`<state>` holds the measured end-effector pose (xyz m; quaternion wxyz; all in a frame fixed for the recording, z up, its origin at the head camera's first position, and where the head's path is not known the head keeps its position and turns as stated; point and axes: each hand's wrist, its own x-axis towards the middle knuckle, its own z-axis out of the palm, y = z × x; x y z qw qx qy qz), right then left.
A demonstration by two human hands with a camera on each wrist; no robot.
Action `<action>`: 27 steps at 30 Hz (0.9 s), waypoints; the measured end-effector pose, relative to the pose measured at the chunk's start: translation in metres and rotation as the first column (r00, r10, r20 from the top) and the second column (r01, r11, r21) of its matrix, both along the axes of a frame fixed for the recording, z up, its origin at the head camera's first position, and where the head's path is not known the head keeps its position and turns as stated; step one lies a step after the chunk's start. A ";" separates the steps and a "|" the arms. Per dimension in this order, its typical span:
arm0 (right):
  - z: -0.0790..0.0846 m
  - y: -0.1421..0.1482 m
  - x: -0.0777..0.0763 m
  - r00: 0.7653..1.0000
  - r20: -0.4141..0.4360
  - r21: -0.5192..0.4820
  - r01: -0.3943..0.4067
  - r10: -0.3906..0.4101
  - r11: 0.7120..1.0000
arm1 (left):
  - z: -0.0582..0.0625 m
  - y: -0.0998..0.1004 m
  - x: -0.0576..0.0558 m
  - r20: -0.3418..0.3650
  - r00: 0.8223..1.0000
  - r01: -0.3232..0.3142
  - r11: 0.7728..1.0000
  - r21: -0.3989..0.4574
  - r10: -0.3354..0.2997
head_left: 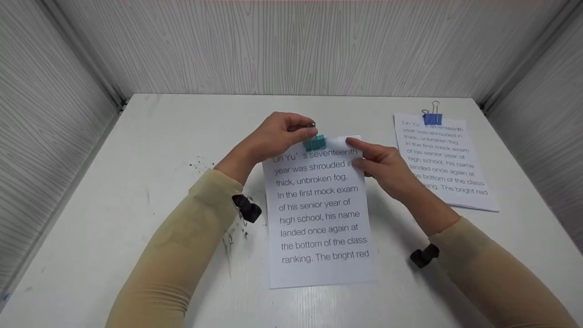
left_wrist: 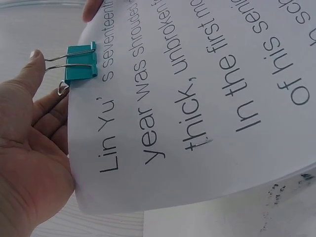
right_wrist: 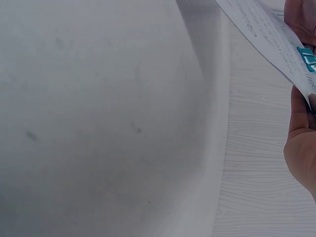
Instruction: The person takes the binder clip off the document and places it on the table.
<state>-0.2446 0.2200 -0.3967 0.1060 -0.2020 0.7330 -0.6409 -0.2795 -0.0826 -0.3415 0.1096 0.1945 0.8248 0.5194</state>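
Note:
A printed sheet stack is raised at its top edge, with a teal binder clip on that edge. My left hand pinches the clip's wire handles between thumb and fingers. In the left wrist view, the thumb of that hand presses the tip of one handle of the teal clip. My right hand grips the stack's upper right edge, thumb on the printed face. The right wrist view shows the paper tilted, with the right hand at its corner.
To the right on the white table lies another printed stack, held by a blue binder clip with its handles up. Dark specks and smudges mark the table left of the near stack. Wood-grain panels enclose the table.

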 end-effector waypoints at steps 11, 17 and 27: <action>-0.003 -0.002 -0.002 1.000 0.006 0.001 0.005 -0.005 1.000 | -0.005 0.011 0.004 -0.101 0.993 -0.064 0.998 -0.015 0.063; -0.007 -0.003 -0.005 0.999 0.034 0.074 0.032 -0.035 0.997 | -0.002 0.008 0.005 -0.154 0.979 -0.134 0.991 0.004 0.133; -0.010 0.001 -0.010 0.997 0.051 0.067 0.051 -0.055 0.996 | -0.004 -0.051 0.004 -0.160 0.960 -0.233 0.972 0.002 0.230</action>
